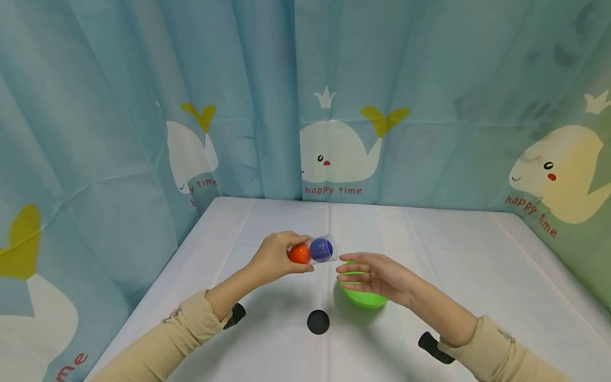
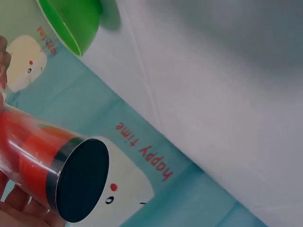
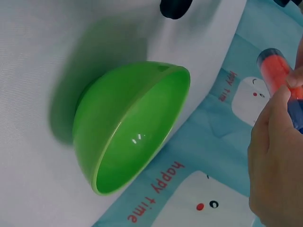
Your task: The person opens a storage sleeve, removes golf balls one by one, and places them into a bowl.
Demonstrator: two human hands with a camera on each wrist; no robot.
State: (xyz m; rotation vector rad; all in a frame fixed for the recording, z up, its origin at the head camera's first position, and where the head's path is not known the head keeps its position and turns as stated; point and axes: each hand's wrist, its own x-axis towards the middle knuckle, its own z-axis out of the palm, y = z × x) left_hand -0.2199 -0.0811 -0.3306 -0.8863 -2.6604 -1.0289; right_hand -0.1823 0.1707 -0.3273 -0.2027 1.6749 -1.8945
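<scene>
My left hand [image 1: 276, 257] grips a clear plastic tube [image 1: 334, 248] tipped on its side above the table, its mouth pointing right. Inside are an orange ball [image 1: 299, 253] and, nearer the mouth, a blue ball [image 1: 322, 249]. A black base [image 2: 80, 179] closes the other end in the left wrist view. My right hand [image 1: 382, 276] hangs just right of the mouth, fingers loosely extended and holding nothing. Below it the green bowl [image 3: 137, 137] stands on the table, its inside bare where the right wrist view shows it. A black round lid [image 1: 318, 322] lies left of the bowl.
The table has a white cloth [image 1: 458, 249]. Blue curtains [image 1: 267, 106] with whale prints surround its back and sides. Black wrist-worn devices stick out beneath both sleeves, one at the left [image 1: 235, 316] and one at the right [image 1: 435, 347].
</scene>
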